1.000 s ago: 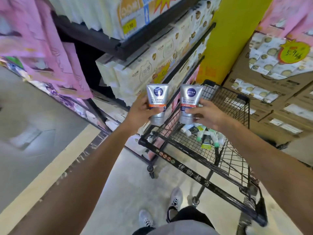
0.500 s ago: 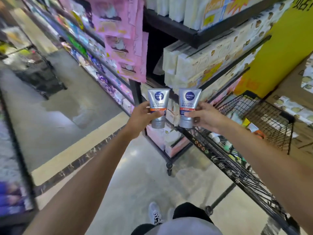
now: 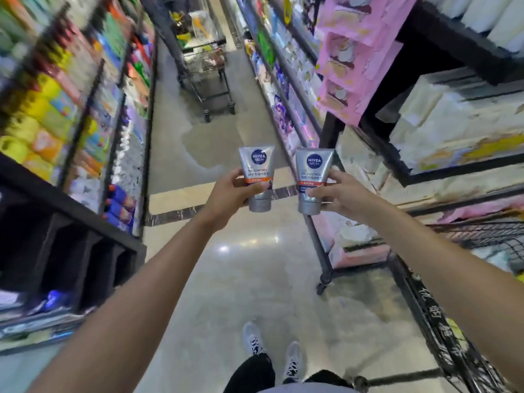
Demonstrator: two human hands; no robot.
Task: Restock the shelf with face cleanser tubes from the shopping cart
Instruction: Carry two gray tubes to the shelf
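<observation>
Silver tubes [image 3: 256,177] in both hands [image 3: 232,192]

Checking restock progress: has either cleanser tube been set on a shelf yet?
No, the left hand holds one tube and the right hand the other tube in mid-air.

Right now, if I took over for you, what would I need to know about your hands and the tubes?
Left hand: holds one silver cleanser tube upright, cap down.
Right hand: holds a second silver tube the same way.
Both tubes are in the air over the aisle floor, side by side, not touching.
The shopping cart is at your right, partly out of view.
Done: two tubes picked up.
Left: put both on the shelf, then fetch any more from the cart. I cannot tell from here which shelf spot is theirs.
</observation>
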